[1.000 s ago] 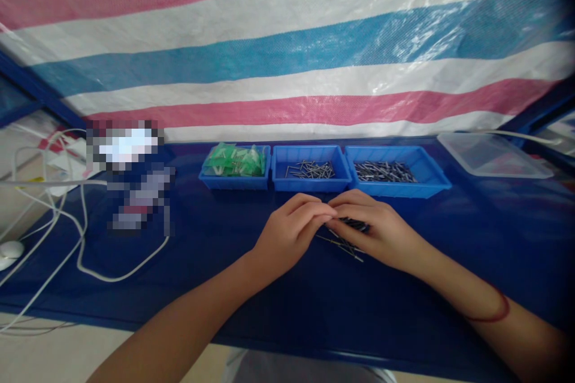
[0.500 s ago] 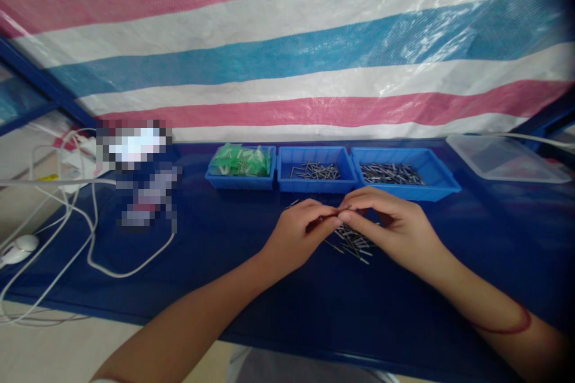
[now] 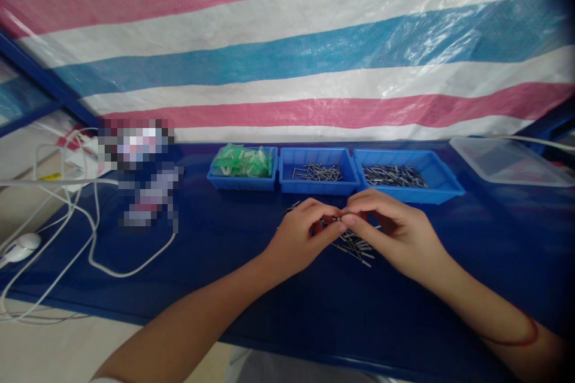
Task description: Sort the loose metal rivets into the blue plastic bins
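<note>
My left hand [image 3: 299, 236] and my right hand [image 3: 395, 224] meet fingertip to fingertip over the blue table. Thumb and index finger of each are pinched together on a small slim metal piece, apparently a blind rivet [image 3: 336, 218], mostly covered by the fingers. Beneath the hands lies a loose pile of similar rivets [image 3: 357, 246], with a few more showing past my left knuckles. Just behind stand a blue bin [image 3: 318, 187] with a scatter of rivets and a wider blue bin [image 3: 431, 194] holding a fuller heap of them.
A third blue bin [image 3: 242, 183] holds green plastic packets [image 3: 242, 160]. White cables [image 3: 130, 275] and a mouse [image 3: 27, 244] lie at the left, near blurred-out objects. A clear plastic lid [image 3: 507, 164] rests at the back right. A striped sheet [image 3: 287, 78] hangs behind.
The pinched fingertips have shifted very slightly, and a bit more of the metal piece shows between them. The whole view has moved a little; the bins stand as before.
</note>
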Action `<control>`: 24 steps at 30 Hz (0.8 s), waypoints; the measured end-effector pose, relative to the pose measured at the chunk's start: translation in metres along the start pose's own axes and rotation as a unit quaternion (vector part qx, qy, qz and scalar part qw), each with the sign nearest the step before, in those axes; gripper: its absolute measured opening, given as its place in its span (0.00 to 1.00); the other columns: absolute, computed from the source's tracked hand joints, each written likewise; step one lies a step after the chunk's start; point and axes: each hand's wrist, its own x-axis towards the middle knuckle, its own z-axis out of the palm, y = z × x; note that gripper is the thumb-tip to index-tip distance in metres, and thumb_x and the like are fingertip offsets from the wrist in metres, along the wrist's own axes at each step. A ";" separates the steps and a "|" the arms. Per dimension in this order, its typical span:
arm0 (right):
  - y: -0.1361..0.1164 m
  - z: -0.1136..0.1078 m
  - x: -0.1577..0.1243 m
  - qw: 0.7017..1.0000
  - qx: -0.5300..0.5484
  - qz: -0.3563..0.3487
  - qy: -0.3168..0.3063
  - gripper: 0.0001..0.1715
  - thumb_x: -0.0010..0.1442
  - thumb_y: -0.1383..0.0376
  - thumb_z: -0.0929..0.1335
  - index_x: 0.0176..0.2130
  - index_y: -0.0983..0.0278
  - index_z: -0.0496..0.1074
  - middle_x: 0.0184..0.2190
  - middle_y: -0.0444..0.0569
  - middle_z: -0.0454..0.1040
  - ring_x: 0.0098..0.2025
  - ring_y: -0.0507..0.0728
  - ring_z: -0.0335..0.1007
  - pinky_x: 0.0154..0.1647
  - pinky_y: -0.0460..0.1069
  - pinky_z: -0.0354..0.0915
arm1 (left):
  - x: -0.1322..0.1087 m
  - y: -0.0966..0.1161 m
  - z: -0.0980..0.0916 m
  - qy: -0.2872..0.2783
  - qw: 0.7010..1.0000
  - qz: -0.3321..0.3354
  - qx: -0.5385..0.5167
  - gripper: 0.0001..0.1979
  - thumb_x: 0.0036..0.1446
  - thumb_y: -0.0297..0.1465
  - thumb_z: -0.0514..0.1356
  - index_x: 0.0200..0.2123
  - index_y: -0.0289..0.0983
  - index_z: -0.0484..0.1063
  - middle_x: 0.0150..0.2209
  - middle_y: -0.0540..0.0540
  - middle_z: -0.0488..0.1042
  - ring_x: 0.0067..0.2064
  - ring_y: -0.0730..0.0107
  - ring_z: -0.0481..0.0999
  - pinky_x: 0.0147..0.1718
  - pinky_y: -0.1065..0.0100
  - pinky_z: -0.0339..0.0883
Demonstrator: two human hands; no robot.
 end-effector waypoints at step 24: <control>0.047 -0.064 0.017 0.888 -0.433 0.038 0.148 0.09 0.59 0.61 0.66 0.33 0.63 0.74 0.30 0.52 0.76 0.33 0.59 0.70 0.37 0.53 0.63 | -0.005 -0.006 -0.006 -0.053 0.960 0.075 0.265 0.13 0.61 0.41 0.58 0.43 0.40 0.76 0.41 0.46 0.75 0.42 0.65 0.70 0.40 0.63 0.59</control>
